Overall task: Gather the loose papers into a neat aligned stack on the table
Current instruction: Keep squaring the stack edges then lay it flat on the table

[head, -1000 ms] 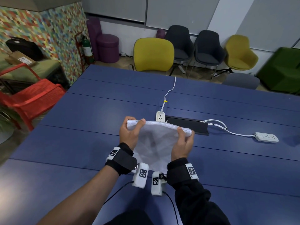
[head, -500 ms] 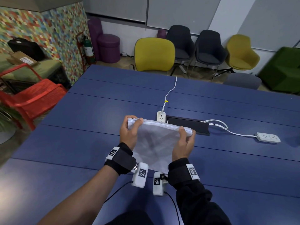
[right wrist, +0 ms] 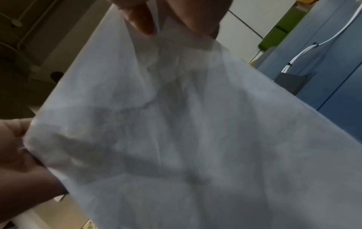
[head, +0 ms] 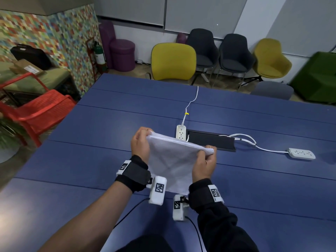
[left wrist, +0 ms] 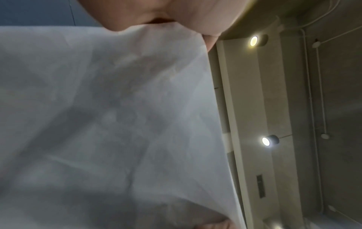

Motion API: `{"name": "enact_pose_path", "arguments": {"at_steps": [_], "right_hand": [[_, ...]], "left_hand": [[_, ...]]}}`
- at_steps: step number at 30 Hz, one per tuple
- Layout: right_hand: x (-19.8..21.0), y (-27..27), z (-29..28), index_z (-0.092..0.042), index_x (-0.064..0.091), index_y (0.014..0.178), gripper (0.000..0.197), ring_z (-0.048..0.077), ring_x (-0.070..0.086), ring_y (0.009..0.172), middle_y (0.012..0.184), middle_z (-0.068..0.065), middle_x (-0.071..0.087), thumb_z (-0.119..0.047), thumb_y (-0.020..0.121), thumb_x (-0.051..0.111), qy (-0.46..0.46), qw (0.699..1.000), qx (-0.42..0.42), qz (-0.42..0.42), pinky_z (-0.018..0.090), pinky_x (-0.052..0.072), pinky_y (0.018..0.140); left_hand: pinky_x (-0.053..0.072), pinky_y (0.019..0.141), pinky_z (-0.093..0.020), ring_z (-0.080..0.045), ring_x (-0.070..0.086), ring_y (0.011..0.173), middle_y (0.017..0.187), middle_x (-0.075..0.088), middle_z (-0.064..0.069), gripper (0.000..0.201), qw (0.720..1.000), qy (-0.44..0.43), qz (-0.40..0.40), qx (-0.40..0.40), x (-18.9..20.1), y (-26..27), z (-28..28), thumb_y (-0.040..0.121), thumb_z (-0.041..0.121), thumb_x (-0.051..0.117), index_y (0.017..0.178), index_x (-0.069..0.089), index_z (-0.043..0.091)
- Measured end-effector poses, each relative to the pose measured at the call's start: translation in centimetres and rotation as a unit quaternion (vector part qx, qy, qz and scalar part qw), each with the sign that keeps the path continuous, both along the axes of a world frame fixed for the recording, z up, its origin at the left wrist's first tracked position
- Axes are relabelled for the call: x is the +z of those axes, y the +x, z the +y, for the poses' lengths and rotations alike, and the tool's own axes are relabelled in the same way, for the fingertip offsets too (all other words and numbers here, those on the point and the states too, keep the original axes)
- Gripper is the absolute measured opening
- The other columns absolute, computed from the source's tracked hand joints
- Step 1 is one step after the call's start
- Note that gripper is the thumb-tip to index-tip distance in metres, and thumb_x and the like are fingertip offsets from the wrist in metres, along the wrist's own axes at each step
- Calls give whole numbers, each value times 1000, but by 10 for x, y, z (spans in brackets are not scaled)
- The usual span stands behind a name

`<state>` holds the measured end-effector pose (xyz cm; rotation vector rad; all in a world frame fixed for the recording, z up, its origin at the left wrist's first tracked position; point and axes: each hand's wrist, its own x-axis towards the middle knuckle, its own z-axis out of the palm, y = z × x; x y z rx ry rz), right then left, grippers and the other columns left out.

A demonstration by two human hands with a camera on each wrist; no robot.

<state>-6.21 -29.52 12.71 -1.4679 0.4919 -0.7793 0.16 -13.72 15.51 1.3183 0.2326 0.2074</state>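
Just before the white power strip (head: pixel 181 132), both hands pinch the seemingly creased white paper stack (head: pixel 174 160): left hand (head: pixel 141 142), right hand (head: pixel 204 165).

We hold up our left hand (head: pixel 141 144), fingers curled on the papers' (head: pixel 172 160) left end | our right hand (head: pixel 204 165) pinches the papers' right end.

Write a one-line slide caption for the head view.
Both hands, left and right, hold a paper stack upright over the blue table.
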Motion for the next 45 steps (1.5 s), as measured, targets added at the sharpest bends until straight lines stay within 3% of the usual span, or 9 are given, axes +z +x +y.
{"name": "enact_pose_path", "arguments": {"at_steps": [15, 20, 24, 27, 30, 33, 37, 42, 45], "right_hand": [[3, 4, 1, -25, 44, 74, 9, -3, 39, 57, 72, -11, 42, -16, 73, 42, 23, 999, -26, 25, 24, 37, 66], [5, 5, -2, -26, 45, 75, 9, -2, 39, 56, 70, -12, 42, -18, 74, 42, 36, 998, -34, 30, 22, 36, 64], [8, 3, 0, -22, 41, 74, 7, -1, 36, 59, 67, -15, 39, -17, 80, 41, 40, 999, -16, -11, 20, 34, 63], [14, -1, 4, -17, 40, 78, 18, -3, 37, 56, 66, -11, 37, -31, 88, 47, 31, 999, -1, -38, 12, 34, 58], [13, 3, 4, -13, 43, 86, 39, 1, 36, 54, 65, -8, 37, -52, 87, 51, 29, 999, -19, 9, 18, 37, 61], [11, 8, 3, -13, 45, 94, 34, 0, 39, 51, 65, -6, 40, -46, 90, 54, 40, 997, -36, 48, 25, 37, 63], [11, 4, -1, -17, 39, 89, 35, -2, 38, 63, 77, -8, 37, -51, 85, 44, 32, 999, 21, -29, 18, 35, 67], [-5, 0, -12, -18, 48, 114, 47, 12, 56, 82, 96, 0, 59, -14, 67, 54, -8, 993, 119, 14, 26, 48, 80], [-3, 9, -20, -26, 57, 96, 34, 1, 61, 74, 84, -7, 64, 2, 77, 51, 8, 994, 98, 48, 31, 48, 81]], "left_hand": [[38, 64, -29, -11, 49, 64, 58, 57, 16, 29, 998, 63, 8, 23, -2, 0, -2, 80, 22, 44, 57, 59, 27], [34, 60, -29, -12, 34, 56, 57, 36, 10, 36, 993, 109, -34, 24, -6, -3, -7, 90, 42, 47, 62, 37, 22], [36, 54, -23, -14, 36, 53, 60, 40, 5, 40, 984, 172, -24, 38, -6, -7, -10, 79, 47, 63, 65, 34, 23], [35, 51, -21, -9, 33, 49, 59, 38, 6, 39, 985, 168, -13, 42, -5, -3, -10, 77, 41, 65, 65, 33, 22], [32, 47, -15, -7, 31, 46, 58, 37, 6, 40, 985, 169, -13, 40, -5, -2, -11, 79, 37, 66, 65, 32, 21], [33, 48, -15, -7, 31, 47, 59, 37, 6, 40, 984, 171, -13, 44, -6, -3, -12, 79, 39, 66, 66, 32, 22], [36, 55, -23, -14, 36, 54, 61, 38, 6, 41, 983, 179, 7, 49, -4, -1, -8, 81, 45, 64, 67, 33, 21], [35, 57, -26, -15, 32, 55, 60, 33, 8, 46, 981, 186, 22, 40, 1, 9, -4, 80, 52, 62, 65, 31, 22], [31, 54, -24, -13, 27, 54, 60, 29, 8, 50, 979, 202, 0, 1, 3, 10, -5, 79, 55, 62, 64, 27, 22]]}}
